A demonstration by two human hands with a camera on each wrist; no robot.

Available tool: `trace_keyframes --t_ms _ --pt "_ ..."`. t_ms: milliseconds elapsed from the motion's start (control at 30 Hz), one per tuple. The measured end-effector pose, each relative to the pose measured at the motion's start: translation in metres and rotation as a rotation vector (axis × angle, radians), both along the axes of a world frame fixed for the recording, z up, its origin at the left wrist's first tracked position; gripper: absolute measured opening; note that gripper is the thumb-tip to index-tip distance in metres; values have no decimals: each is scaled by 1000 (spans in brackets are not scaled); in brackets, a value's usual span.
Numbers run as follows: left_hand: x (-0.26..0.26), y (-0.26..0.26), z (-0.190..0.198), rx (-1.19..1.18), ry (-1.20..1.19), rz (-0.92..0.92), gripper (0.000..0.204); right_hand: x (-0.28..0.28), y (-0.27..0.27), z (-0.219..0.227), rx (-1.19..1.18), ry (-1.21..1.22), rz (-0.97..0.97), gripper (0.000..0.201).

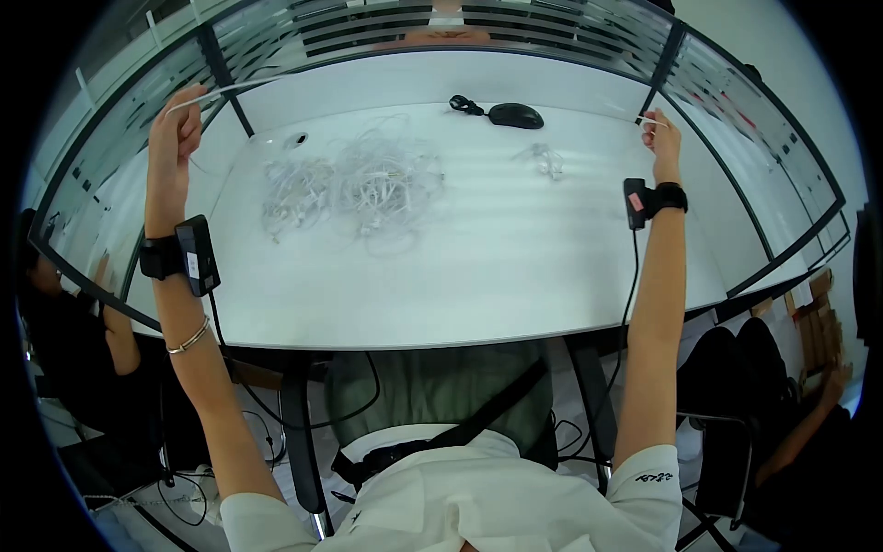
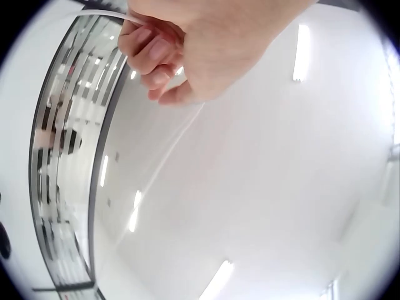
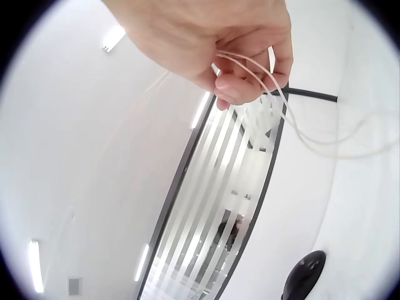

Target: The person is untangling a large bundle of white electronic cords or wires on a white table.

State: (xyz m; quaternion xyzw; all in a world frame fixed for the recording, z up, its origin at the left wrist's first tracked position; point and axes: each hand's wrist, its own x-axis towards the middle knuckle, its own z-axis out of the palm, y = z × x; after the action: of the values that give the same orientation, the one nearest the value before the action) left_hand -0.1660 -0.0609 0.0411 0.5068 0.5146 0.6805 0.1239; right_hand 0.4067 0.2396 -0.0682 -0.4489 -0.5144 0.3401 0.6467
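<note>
White shirt [image 1: 432, 497] foremost, a person's left hand [image 1: 175, 143] and right hand [image 1: 664, 145], fingers curled, grip pale strands [image 1: 230, 87] above a desk [image 1: 386, 294].

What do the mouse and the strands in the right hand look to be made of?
The mouse: probably hard plastic, black and glossy, going by small glints on its shell. The strands in the right hand: white, smooth, perhaps plastic or coated cord; they bend in loose curves, but fibre isn't excluded.
</note>
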Motion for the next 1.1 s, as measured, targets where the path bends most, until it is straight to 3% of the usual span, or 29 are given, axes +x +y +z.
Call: trace_keyframes --t_ms 100,200,233,367,500,667,767,800,867,900,933,1000,1067,1100 --pt "-30 -16 0 45 73 140 32 25 5 -4 -59 -92 -95 34" --pt "-90 -38 1 123 20 146 33 47 4 -16 17 -524 -362 35" --pt "-96 -45 1 78 87 250 32 57 3 -17 -2 -648 -419 38" --pt "-143 -61 -15 -31 406 753 31 110 13 -37 -16 -605 -487 40" --pt "-165 -88 -32 -57 487 809 34 142 -6 -42 -3 -641 -585 42" --pt "-176 -107 -39 -131 276 582 37 195 -4 -57 -105 -267 -404 52" --pt "-174 -107 -39 -225 213 566 44 182 -21 -45 -287 -236 -353 61" --pt "-172 -107 -38 -268 230 568 46 182 -20 -44 -468 -191 -280 71" --pt "-162 -100 -45 -161 175 549 49 177 -20 -50 -573 -230 -293 78" --pt "-185 -93 -55 -168 112 395 50 167 -21 -46 -657 -192 -290 77" --pt "-148 -83 -63 -107 293 366 54 161 -17 -46 -623 -213 -222 76" --pt "-136 -58 -70 -347 264 263 61 150 -10 -47 -557 -253 -89 75" --pt "-86 -38 -64 -295 365 246 66 104 -21 -20 -480 -408 6 70" --pt "-60 -30 -58 -279 278 161 67 86 -17 -11 -406 -385 96 67"
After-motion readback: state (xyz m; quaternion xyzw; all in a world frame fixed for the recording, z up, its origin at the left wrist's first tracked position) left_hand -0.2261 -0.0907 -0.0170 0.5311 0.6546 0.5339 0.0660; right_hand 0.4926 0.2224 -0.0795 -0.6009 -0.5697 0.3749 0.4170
